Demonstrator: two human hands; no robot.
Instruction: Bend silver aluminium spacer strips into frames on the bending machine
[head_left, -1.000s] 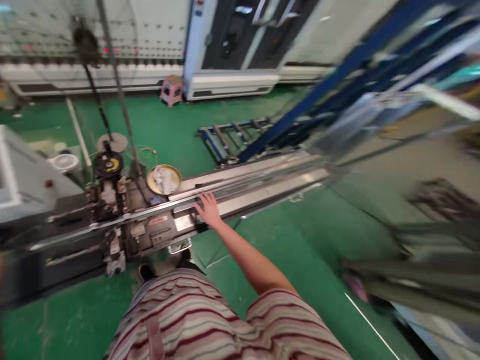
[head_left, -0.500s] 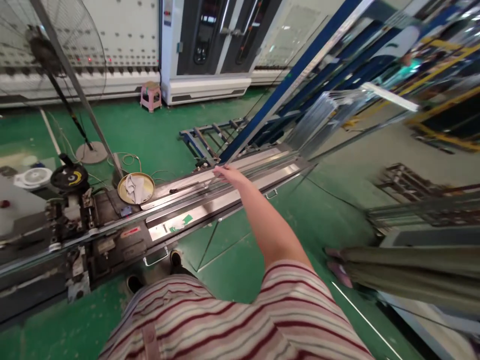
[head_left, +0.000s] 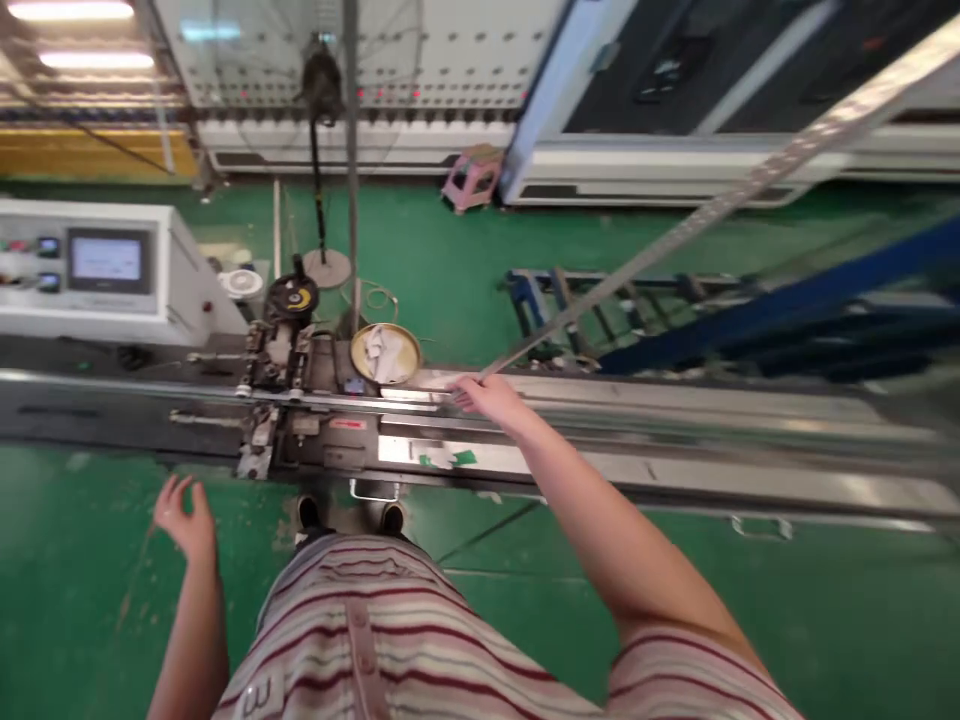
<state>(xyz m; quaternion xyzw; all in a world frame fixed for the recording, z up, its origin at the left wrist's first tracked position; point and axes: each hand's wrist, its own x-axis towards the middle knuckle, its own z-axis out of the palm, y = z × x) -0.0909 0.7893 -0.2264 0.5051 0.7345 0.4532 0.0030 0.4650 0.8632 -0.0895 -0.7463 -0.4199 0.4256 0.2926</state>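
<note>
My right hand (head_left: pixel 489 397) is closed on the lower end of a long, thin grey metal strip (head_left: pixel 675 232). The strip slants up to the far right and looks dotted along its upper part. This hand is over the long metal workbench (head_left: pixel 592 462), close to its rail. My left hand (head_left: pixel 184 515) hangs in front of the bench's left part, fingers apart and nothing in them. Between the hands, a clamp-like mechanism (head_left: pixel 274 385) sits on the bench, with a thin bar (head_left: pixel 360 401) running through it along the rail.
A round yellow tray (head_left: pixel 412 372) with a white cloth (head_left: pixel 381 350) stands at the bench's back edge. A control box (head_left: pixel 112 265) with a screen is at the left. Behind are a fan stand (head_left: pixel 319 190), a pink stool (head_left: pixel 474 178) and a blue frame (head_left: pixel 787 305).
My view has swung left. My left hand has come into view. My right hand, earlier reaching over the bench, now grips the slanting metal strip.
</note>
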